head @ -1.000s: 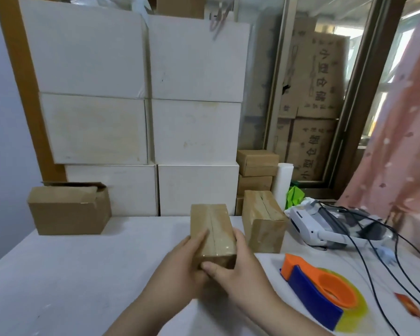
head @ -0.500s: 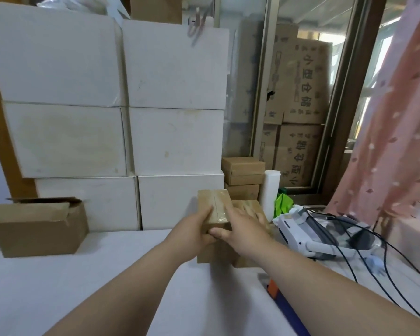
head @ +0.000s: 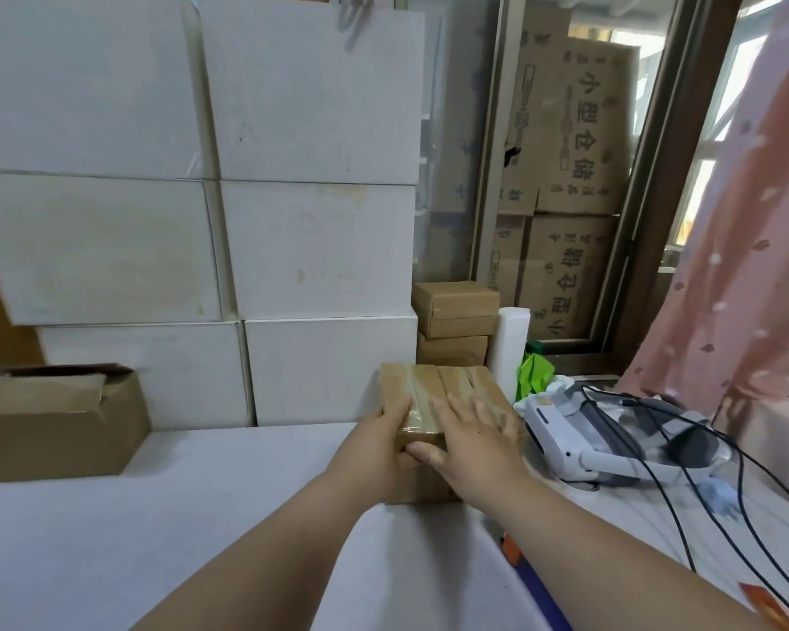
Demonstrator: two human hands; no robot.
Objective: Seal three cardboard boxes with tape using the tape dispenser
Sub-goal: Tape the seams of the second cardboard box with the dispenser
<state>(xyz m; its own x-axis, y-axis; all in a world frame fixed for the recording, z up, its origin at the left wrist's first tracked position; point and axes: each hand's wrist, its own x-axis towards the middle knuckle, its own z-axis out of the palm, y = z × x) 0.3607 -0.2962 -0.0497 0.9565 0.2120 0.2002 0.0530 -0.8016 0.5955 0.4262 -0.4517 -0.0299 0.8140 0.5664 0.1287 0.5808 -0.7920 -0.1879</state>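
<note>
At the table's (head: 165, 530) far left, one open cardboard box (head: 55, 425) sits well apart from both hands, and behind it we count six white cartons (head: 310, 248). Mid-table, two sealed boxes stand touching. The left hand (head: 379, 446) grips the left taped box (head: 402, 384) (thumb on top). The right hand (head: 472, 441) lies flat, fingers straight, on the right taped box (head: 474, 380). Of the tape dispenser (head: 512, 549) we see only an orange-and-blue edge by the right forearm. Two brown cartons (head: 579, 129) read 小型仓储. One white headset (head: 584, 434) lies rightmost.
</note>
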